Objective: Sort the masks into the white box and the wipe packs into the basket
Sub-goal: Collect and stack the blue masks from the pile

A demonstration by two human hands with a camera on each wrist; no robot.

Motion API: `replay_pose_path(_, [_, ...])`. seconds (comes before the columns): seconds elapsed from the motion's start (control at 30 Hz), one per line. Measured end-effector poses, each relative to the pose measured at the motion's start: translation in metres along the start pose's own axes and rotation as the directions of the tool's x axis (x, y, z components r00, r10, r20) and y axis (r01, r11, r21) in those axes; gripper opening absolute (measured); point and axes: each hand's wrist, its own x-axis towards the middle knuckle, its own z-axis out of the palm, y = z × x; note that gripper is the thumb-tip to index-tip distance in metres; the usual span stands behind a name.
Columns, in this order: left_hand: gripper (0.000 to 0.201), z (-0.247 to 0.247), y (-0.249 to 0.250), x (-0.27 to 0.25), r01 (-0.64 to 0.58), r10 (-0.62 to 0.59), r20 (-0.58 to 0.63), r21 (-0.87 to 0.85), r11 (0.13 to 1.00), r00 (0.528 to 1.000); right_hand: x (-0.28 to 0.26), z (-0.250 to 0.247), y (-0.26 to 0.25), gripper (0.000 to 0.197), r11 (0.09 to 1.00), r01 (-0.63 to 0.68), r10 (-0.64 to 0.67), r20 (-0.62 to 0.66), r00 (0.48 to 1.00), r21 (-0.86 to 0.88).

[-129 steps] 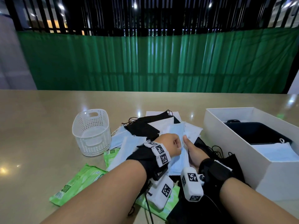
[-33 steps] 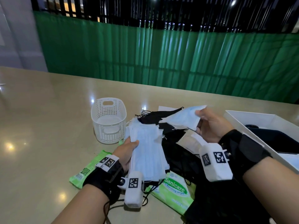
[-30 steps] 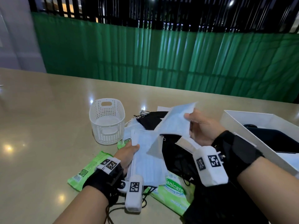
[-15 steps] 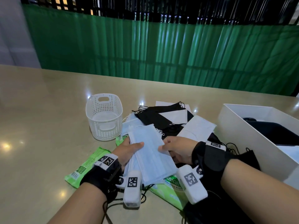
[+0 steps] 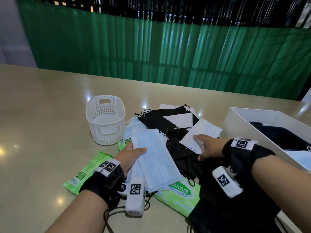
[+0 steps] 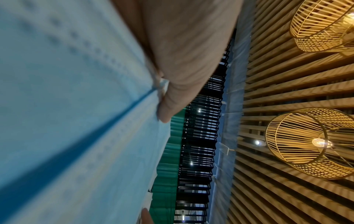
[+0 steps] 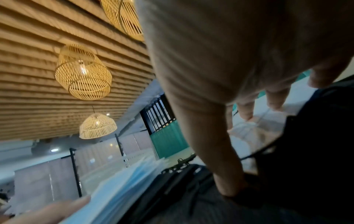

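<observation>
Meanwhile, a stack of blue masks [image 5: 152,158] is gripped above the wipe packs [image 5: 179,195] by the left hand [image 5: 130,157], thumb on top, while the right hand [image 5: 207,146] is laid flat, fingers spread, on a white mask [image 5: 200,133] beside the white box [image 5: 249,122].

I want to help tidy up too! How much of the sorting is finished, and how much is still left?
Only a little is done: the white box holds a few masks, and the basket looks empty. Right now the left hand holds a stack of blue masks, and the right hand reaches onto a white mask. Left: the black masks and every green wipe pack on the table.
</observation>
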Motion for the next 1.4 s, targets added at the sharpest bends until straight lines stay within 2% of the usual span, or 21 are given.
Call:
replay_pose_path(0.13, [0.033, 0.002, 0.002, -0.004, 0.004, -0.003, 0.008, -0.022, 1.0, 1.0, -0.001, 0.0, -0.01, 0.088, 0.999, -0.026, 0.027, -0.03, 0.999, 0.035])
replay_pose_path(0.2, [0.031, 0.002, 0.002, -0.004, -0.003, 0.004, 0.022, -0.024, 1.0, 1.0, 0.0, 0.0, -0.015, 0.079, 0.999, -0.038, 0.036, -0.065, 0.997, -0.016])
replay_pose_path(0.3, [0.027, 0.003, 0.003, -0.004, -0.009, 0.009, 0.023, -0.025, 1.0, 1.0, 0.003, -0.003, -0.018, 0.07, 0.994, -0.067, 0.065, -0.03, 0.997, -0.09])
replay_pose_path(0.4, [0.029, 0.003, 0.003, -0.004, -0.007, 0.007, 0.014, -0.031, 0.999, 1.0, 0.004, -0.012, -0.017, 0.051, 0.995, -0.082, 0.082, 0.009, 0.997, 0.055])
replay_pose_path(0.47, [0.031, 0.002, 0.002, -0.004, -0.005, 0.006, 0.006, -0.028, 1.0, 1.0, 0.005, -0.014, -0.019, 0.039, 0.982, -0.099, 0.107, -0.042, 0.993, 0.162])
replay_pose_path(0.5, [0.032, 0.002, 0.002, -0.004, -0.005, 0.005, 0.003, -0.025, 1.0, 1.0, 0.008, -0.012, -0.019, 0.039, 0.984, -0.097, 0.112, -0.095, 0.989, 0.147])
replay_pose_path(0.57, [0.032, 0.003, 0.003, -0.004, -0.005, 0.005, 0.009, -0.026, 1.0, 1.0, 0.012, -0.007, -0.021, 0.059, 0.995, -0.099, 0.102, -0.174, 0.979, 0.028])
replay_pose_path(0.63, [0.032, 0.002, 0.003, -0.004, 0.002, -0.002, 0.015, -0.027, 1.0, 1.0, 0.014, -0.002, -0.025, 0.069, 0.995, -0.069, 0.058, -0.146, 0.988, -0.071])
replay_pose_path(0.73, [0.036, 0.001, 0.002, -0.003, 0.008, -0.008, 0.0, -0.018, 1.0, 1.0, 0.018, 0.001, -0.026, 0.052, 0.997, -0.033, 0.028, -0.072, 0.997, -0.068])
replay_pose_path(0.83, [0.039, 0.0, 0.001, -0.002, 0.012, -0.012, -0.013, -0.01, 1.0, 1.0, 0.019, 0.0, -0.026, 0.047, 0.998, -0.02, 0.018, -0.046, 0.999, -0.056])
replay_pose_path(0.97, [0.04, 0.0, 0.001, -0.002, 0.016, -0.016, -0.009, -0.001, 1.0, 1.0, 0.022, 0.002, -0.022, 0.026, 0.998, 0.017, -0.021, -0.072, 0.997, -0.058])
replay_pose_path(1.13, [0.041, 0.001, 0.001, -0.003, 0.009, -0.009, -0.017, -0.002, 1.0, 1.0, 0.026, 0.006, -0.019, 0.01, 0.999, 0.014, -0.019, -0.106, 0.994, -0.042])
replay_pose_path(1.2, [0.047, 0.001, 0.001, -0.003, 0.012, -0.012, -0.019, -0.007, 1.0, 1.0, 0.024, 0.003, -0.019, 0.035, 0.999, -0.016, 0.011, -0.099, 0.995, -0.041])
replay_pose_path(1.23, [0.049, 0.001, 0.001, -0.002, 0.014, -0.014, -0.02, -0.008, 1.0, 1.0, 0.021, 0.001, -0.02, 0.041, 0.999, -0.037, 0.034, -0.095, 0.995, -0.025])
replay_pose_path(1.33, [0.042, 0.001, 0.0, -0.001, 0.01, -0.01, -0.02, -0.009, 1.0, 1.0, 0.014, -0.011, -0.015, 0.025, 1.0, -0.018, 0.014, -0.216, 0.976, -0.016])
replay_pose_path(1.4, [0.043, 0.001, -0.001, 0.0, 0.013, -0.014, -0.021, -0.008, 1.0, 1.0, 0.004, -0.023, -0.012, 0.024, 0.993, -0.004, 0.045, -0.358, 0.933, 0.115])
